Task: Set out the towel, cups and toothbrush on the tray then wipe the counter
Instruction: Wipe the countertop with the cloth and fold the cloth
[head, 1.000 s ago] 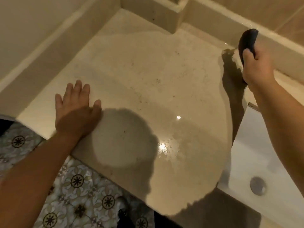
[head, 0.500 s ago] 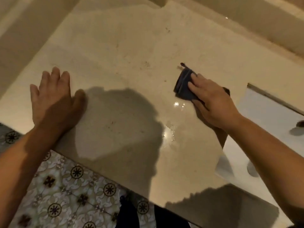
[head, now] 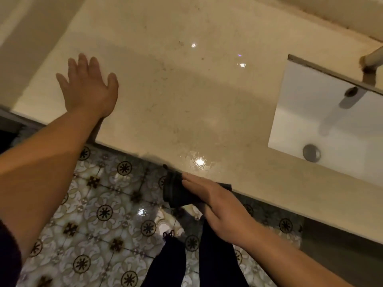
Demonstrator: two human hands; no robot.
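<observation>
A beige stone counter [head: 186,90] fills the upper half of the head view, glossy and wet in places. My left hand [head: 89,88] lies flat on it near its left front corner, fingers spread, holding nothing. My right hand [head: 219,208] presses a dark folded cloth [head: 178,191] at the counter's front edge, the cloth partly hanging past the edge over the floor. No tray, cups, towel or toothbrush appear in view.
A white rectangular sink [head: 323,119] with a metal drain [head: 311,153] is set into the counter at right, a tap spout [head: 373,56] above it. Patterned floor tiles [head: 99,214] lie below. Walls close the counter's back and left sides.
My right hand has swept the cloth from the back wall across the counter to its front edge. The left hand has stayed flat on the counter.
</observation>
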